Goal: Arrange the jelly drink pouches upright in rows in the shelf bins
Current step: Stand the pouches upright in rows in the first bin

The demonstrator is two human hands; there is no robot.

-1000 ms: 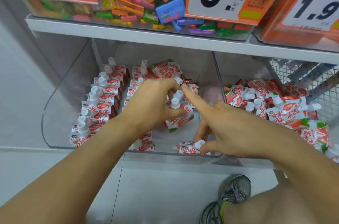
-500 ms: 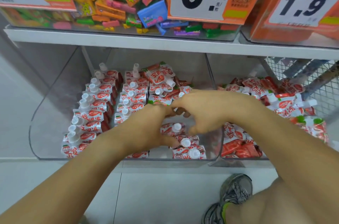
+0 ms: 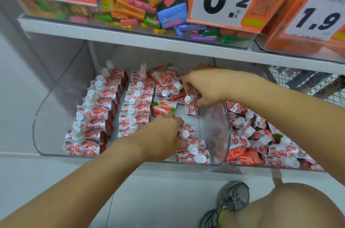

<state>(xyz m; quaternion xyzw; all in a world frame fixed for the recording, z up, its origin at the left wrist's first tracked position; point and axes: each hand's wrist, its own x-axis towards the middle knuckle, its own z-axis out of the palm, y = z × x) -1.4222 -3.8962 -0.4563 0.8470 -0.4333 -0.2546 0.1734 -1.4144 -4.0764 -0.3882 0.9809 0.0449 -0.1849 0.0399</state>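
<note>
Red-white pouch (image 3: pixel 190 105) in right hand (image 3: pixel 207 86)

Pouch rows (image 3: pixel 104 108) in left bin (image 3: pixel 56 115)

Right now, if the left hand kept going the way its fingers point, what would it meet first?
Probably the short row of upright pouches at the front right of the clear bin; the left hand already seems against them, though contact is hidden.

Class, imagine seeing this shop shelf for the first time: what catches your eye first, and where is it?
The big orange price sign reading 0.2 stands out at top centre, beside a heap of bright sweets. Below, red-and-white white-capped jelly pouches stand in neat rows in the clear plastic bin, where the right hand pinches one pouch and the left hand reaches among others.
</note>
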